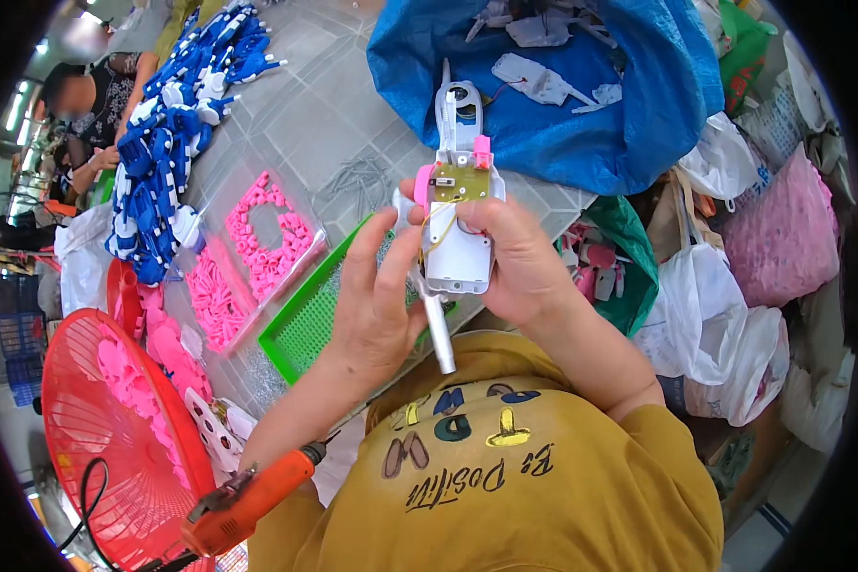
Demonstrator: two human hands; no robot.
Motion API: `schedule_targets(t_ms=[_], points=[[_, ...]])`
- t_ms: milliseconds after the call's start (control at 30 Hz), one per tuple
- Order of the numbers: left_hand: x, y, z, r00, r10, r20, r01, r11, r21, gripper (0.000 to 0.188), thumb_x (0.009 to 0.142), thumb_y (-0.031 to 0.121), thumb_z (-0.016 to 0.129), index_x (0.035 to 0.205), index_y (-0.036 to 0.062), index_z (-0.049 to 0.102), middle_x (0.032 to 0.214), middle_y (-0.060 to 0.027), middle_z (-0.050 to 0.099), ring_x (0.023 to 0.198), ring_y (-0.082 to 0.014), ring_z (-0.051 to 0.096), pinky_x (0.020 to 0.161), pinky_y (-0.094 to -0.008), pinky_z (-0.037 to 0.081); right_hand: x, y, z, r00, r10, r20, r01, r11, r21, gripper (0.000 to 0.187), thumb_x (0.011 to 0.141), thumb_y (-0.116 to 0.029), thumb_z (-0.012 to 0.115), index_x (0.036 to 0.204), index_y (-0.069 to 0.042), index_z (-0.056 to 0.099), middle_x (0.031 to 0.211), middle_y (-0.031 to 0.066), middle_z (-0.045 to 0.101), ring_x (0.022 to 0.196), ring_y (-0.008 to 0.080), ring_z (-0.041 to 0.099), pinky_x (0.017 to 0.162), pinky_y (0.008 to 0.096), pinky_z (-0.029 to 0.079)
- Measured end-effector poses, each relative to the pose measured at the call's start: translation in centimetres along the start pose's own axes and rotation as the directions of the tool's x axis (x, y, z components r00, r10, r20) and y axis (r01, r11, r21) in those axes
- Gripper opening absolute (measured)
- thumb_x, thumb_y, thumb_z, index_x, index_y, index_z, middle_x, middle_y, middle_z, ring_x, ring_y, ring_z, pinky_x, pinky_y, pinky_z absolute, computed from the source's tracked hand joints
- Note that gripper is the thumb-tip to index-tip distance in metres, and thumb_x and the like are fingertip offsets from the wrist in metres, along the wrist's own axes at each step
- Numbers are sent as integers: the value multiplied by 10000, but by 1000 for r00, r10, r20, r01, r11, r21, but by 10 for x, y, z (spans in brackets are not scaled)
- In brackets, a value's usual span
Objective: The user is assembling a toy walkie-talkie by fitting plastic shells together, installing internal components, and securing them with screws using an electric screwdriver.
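Above the table's near edge, both my hands hold a white plastic toy housing point(459, 250). Its back is off, showing a small green circuit board point(458, 183) with thin yellow wires. A pink piece point(482, 151) stands at the board's upper right, and another pink part sits along its left edge. My right hand point(529, 262) grips the housing's right side, thumb across the front. My left hand point(377, 305) has its fingers bent against the left side; their tips are partly hidden. A white tube point(439, 334) slants down below the housing.
A blue bag point(582, 143) of white parts lies ahead. Blue-white toy parts point(157, 162), a clear tray point(305, 243) of pink pieces and a green basket point(300, 334) are left. An orange power screwdriver point(253, 505) hangs by my left forearm, beside a red basket point(57, 381).
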State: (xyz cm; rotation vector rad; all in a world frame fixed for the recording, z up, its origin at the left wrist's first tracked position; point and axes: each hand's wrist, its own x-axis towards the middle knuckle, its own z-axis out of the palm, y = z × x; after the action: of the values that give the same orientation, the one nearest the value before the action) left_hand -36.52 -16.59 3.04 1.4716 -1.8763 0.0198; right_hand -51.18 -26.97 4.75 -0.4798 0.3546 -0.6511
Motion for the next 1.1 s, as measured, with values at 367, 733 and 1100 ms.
schedule_targets(t_ms=[367, 733, 1100], points=[[12, 0, -19, 999, -24, -26, 15, 954, -299, 641, 614, -6, 715, 1231, 16, 546, 1215, -205, 557, 1110, -374, 591, 929, -425, 503, 5, 5, -8, 965, -261, -7, 259, 960, -108, 495, 902, -82, 563, 1369, -64, 398, 1296, 161, 573, 1074, 230, 633, 929, 406, 537], [21, 6, -21, 731, -415, 542, 541, -131, -831, 779, 747, 92, 587, 1472, 57, 303, 1206, -136, 572, 1124, -330, 611, 948, -440, 510, 11, 13, -16, 938, -339, -66, 313, 916, -249, 516, 894, 17, 547, 1367, -74, 364, 1275, 127, 590, 1071, 202, 624, 931, 391, 524], [22, 6, -17, 603, -542, 585, 720, 54, -692, 783, 823, 43, 688, 1487, -19, 277, 1420, -139, 417, 1283, -249, 491, 1012, -423, 478, 4, 14, -12, 956, -258, -143, 226, 952, -208, 487, 905, 34, 533, 1350, -63, 361, 1247, 119, 586, 1062, 194, 625, 874, 365, 561]])
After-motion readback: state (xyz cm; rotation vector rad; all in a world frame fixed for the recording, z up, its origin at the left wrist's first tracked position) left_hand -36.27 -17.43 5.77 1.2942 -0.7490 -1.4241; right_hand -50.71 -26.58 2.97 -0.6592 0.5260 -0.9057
